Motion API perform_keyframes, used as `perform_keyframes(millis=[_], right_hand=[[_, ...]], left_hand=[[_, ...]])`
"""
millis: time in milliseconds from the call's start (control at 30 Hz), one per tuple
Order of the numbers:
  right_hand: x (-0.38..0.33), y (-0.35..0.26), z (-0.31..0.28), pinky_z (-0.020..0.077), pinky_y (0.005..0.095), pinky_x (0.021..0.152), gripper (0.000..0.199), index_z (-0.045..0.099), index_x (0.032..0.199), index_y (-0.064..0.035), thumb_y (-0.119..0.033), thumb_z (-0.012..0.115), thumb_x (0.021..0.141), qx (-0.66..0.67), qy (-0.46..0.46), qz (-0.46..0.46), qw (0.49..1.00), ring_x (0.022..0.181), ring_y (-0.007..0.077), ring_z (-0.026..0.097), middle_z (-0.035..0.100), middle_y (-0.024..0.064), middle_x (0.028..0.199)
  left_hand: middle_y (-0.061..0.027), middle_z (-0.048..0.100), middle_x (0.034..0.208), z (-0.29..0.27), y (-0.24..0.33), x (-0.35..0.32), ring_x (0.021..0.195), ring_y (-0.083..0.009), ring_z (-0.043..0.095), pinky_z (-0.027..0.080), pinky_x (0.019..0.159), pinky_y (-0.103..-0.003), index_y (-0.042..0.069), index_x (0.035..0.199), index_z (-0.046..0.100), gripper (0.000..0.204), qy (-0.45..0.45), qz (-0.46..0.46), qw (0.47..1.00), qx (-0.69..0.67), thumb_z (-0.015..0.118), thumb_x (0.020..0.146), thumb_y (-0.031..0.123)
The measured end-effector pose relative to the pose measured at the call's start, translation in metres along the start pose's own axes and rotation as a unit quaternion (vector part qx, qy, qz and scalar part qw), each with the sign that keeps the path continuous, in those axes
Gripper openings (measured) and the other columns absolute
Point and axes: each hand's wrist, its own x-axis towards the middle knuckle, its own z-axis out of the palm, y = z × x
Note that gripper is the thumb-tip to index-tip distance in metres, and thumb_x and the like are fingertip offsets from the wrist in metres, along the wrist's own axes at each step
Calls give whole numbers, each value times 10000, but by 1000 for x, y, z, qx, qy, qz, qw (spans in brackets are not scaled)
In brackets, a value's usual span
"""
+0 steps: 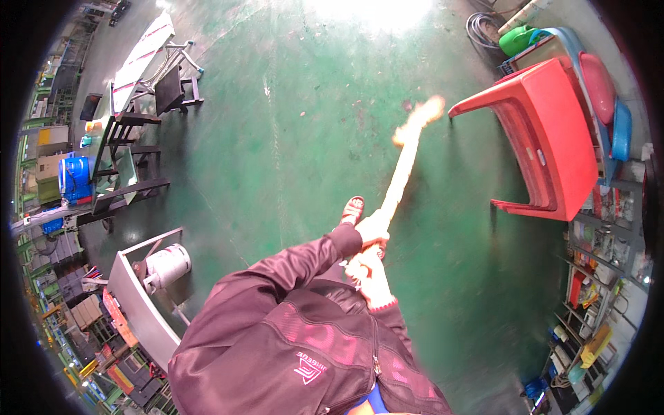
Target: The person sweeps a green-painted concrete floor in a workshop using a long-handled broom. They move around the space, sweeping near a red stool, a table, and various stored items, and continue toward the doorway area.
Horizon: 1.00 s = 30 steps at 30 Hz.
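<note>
Both my hands are closed around the near end of a long pale stick (pixel 398 181) with a ragged, yellowish far end. It is so washed out by light that I cannot tell whether it is a broom or a mop. My left hand (pixel 373 229) grips it farther along, and my right hand (pixel 371 273) holds it just behind, nearer my body. The stick slants away to the right over the green floor (pixel 311 138). Whether its far end touches the floor I cannot tell. My foot in a sandal (pixel 353 209) shows beside my left hand.
A red plastic table (pixel 564 138) stands on its side at the right, with blue and green plastic pieces behind it. Dark stools (pixel 131 190) and a long white table (pixel 144 59) are at the far left. A gas cylinder (pixel 168 267) sits by a grey table (pixel 138 297).
</note>
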Motion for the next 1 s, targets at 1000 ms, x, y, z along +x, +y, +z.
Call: perform_keyframes(millis=[1000], right_hand=[[-130,12,-137,320,236,401,119,479,874,-82,-123,452,766,-233,389,129,882,441,100,360,424,11,559]], left_hand=[[-114,583,629,-166,-32,128,541,-209,588,487,530,-303,3,810,524,299,297,-45,950,-88,590,549,134]])
